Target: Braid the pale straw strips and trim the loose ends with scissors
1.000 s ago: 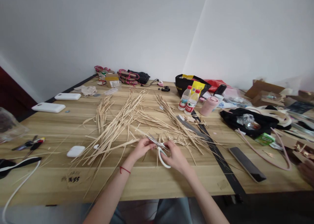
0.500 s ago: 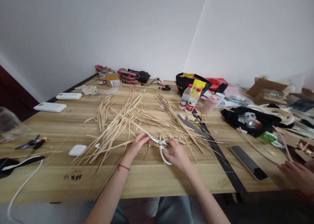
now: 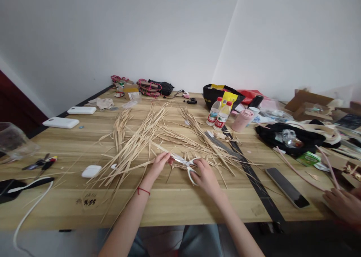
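Note:
My right hand (image 3: pixel 206 174) grips the white handles of a pair of scissors (image 3: pixel 189 165), its blades pointing left. With closed fingers my left hand (image 3: pixel 160 166) holds a flat straw strip (image 3: pixel 149 140) near the blade tips. The strip runs up and left from the fingertips. Around and behind both hands lie loose bundles of dry straw (image 3: pixel 141 136) on the wooden table (image 3: pixel 169 208). Short straw ends stick out beneath the scissors. Whether the blades touch the strip cannot be made out.
Two bottles (image 3: pixel 221 116) and a pink cup (image 3: pixel 242 120) stand at back right. A phone (image 3: pixel 287 187) lies at right, near another person's hand (image 3: pixel 342 202). White earphone case (image 3: pixel 91 171) and a cable (image 3: pixel 32 208) lie at left.
The scissors' handles have come closer together in my right hand. The whole view has shifted slightly. My left hand still holds the strip.

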`<state>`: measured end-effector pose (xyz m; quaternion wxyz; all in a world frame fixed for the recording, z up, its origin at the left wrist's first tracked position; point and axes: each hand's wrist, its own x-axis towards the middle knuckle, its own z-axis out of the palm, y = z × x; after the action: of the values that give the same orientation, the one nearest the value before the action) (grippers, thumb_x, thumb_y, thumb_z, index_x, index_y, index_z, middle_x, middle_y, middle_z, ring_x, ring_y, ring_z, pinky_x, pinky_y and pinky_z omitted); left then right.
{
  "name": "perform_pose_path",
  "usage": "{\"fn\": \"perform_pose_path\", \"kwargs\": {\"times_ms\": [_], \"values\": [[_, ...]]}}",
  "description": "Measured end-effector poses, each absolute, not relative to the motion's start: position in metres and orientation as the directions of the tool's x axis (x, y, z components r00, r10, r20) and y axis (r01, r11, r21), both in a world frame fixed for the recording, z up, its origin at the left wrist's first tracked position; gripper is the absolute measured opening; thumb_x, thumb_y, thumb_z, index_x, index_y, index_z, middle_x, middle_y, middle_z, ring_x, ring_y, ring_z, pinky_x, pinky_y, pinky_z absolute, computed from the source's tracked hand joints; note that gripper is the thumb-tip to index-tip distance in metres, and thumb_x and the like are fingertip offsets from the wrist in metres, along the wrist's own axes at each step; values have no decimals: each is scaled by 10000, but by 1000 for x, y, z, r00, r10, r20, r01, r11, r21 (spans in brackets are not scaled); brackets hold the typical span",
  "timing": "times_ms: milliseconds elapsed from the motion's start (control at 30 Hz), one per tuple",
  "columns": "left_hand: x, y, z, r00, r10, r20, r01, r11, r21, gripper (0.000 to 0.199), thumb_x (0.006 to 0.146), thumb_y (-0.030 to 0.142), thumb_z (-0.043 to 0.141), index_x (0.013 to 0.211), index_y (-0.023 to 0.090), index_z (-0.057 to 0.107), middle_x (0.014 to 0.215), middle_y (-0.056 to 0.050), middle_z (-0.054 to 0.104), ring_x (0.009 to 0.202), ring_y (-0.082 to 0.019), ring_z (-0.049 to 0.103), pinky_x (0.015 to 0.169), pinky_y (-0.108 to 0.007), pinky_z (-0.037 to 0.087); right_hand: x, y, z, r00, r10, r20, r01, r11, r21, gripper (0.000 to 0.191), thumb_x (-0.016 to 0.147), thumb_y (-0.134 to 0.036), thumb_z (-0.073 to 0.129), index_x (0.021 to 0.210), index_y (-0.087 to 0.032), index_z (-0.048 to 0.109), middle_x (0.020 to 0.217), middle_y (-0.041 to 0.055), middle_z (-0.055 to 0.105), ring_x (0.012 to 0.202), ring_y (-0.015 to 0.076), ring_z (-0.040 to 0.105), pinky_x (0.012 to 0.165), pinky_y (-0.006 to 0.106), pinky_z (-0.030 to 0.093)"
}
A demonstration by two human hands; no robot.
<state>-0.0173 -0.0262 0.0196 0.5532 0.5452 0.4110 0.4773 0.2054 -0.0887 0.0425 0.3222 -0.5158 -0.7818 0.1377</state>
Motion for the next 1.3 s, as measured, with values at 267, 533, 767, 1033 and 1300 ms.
{"fn": "perform_pose_path", "kwargs": {"times_ms": [267, 533, 767, 1033, 1300], "values": [[-13, -28, 25, 194, 967, 165, 17, -171, 985, 321, 830, 462, 507, 735, 160, 559, 643, 8, 565, 641, -137, 541, 661, -264, 453, 207, -90, 43, -269, 917, 296, 598, 399, -695, 250, 777, -196, 569, 1026, -193, 544, 953, 73, 563, 904, 207, 551, 832, 350, 451], [-20, -21, 15, 160, 970, 182, 28, -188, 982, 337, 809, 482, 531, 751, 153, 582, 657, -3, 586, 653, -143, 558, 681, -272, 463, 202, -87, 44, -279, 925, 259, 560, 376, -738, 212, 742, -217, 598, 951, -183, 581, 895, 57, 592, 835, 191, 560, 779, 326, 458], [-14, -27, 23, 165, 966, 197, -3, -199, 980, 345, 811, 488, 527, 785, 151, 600, 650, -12, 591, 637, -142, 557, 650, -267, 467, 199, -88, 51, -269, 927, 261, 561, 371, -740, 296, 698, -227, 622, 984, -174, 563, 902, 53, 593, 809, 178, 561, 766, 316, 458], [-13, -27, 23, 198, 964, 179, -23, -178, 984, 335, 809, 479, 534, 785, 150, 597, 672, -15, 601, 641, -144, 566, 643, -268, 469, 205, -83, 63, -323, 922, 215, 580, 372, -725, 265, 712, -283, 650, 953, -176, 619, 902, 54, 613, 781, 174, 570, 717, 297, 453], [-14, -28, 29, 185, 968, 169, -34, -166, 986, 342, 792, 491, 549, 777, 152, 593, 647, -10, 596, 630, -141, 556, 647, -269, 467, 202, -82, 63, -318, 926, 204, 565, 358, -743, 273, 670, -252, 665, 931, -178, 637, 877, 42, 636, 751, 163, 577, 651, 262, 449]]}}
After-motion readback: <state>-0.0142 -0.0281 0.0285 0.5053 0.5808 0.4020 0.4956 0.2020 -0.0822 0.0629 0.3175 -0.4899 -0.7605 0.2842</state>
